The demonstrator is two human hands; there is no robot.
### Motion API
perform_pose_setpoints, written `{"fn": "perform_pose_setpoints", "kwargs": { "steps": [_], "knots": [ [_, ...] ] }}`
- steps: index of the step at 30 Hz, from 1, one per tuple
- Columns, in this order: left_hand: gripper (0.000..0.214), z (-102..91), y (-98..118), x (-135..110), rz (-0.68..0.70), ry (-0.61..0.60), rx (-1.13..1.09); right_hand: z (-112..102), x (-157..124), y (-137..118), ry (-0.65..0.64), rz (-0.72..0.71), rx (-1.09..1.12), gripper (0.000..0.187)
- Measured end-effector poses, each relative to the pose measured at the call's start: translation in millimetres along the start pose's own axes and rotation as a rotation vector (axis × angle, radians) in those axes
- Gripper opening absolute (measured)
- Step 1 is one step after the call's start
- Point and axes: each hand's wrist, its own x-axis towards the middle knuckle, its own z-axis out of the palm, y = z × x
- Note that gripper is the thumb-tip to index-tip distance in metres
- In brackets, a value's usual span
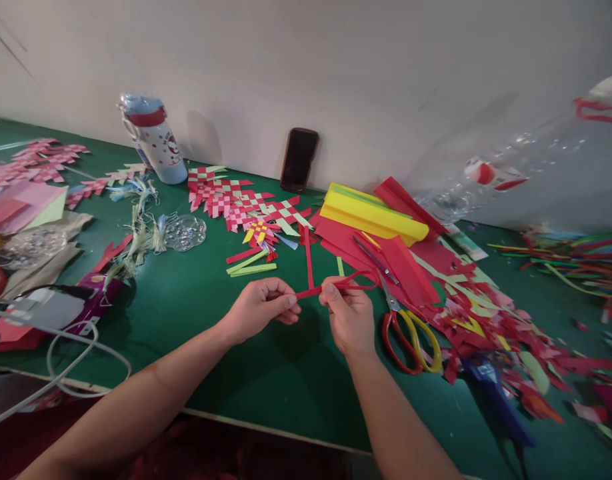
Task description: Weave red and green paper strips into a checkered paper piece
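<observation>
The left hand point(260, 311) and right hand point(349, 317) are both closed in pinches, thumb against forefinger, on a narrow red paper strip point(336, 285), held just above the green tabletop point(286, 390) near the middle of the frame. The left pinch holds one end; the right sits farther along, and beyond it the strip curves back in a thin, springy loop. Pinching close to the curve steadies light paper best and avoids creasing it. A second red strip point(309, 257) runs up from just behind the hands. To the right, scissors with red and yellow loop handles point(411, 343) lie with their blades among matte red paper sheets point(403, 273) beside a yellow paper stack point(371, 213). Ragged scraps point(486, 320) spread toward the lower right, and flat woven paper pieces point(236, 207) lie at upper centre.
</observation>
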Motion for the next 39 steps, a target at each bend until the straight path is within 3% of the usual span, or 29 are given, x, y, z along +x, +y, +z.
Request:
{"fn": "perform_pose_setpoints", "kwargs": {
  "steps": [17,32,39],
  "knots": [
    [0.045,-1.7,-1.8,1.9,0.007,-0.015,0.003,-1.1,-0.5,3.2,0.006,-0.012,0.001,0.023],
    [0.037,-1.1,2.5,0.1,0.008,-0.071,0.113,14.7,-11.3,-3.6,-0.168,0.032,-0.066,0.024],
    [0.035,-2.1,0.9,1.3,-0.015,-0.042,0.150,7.9,-6.8,1.7,-0.121,0.046,-0.026,0.023]
  ]
}}
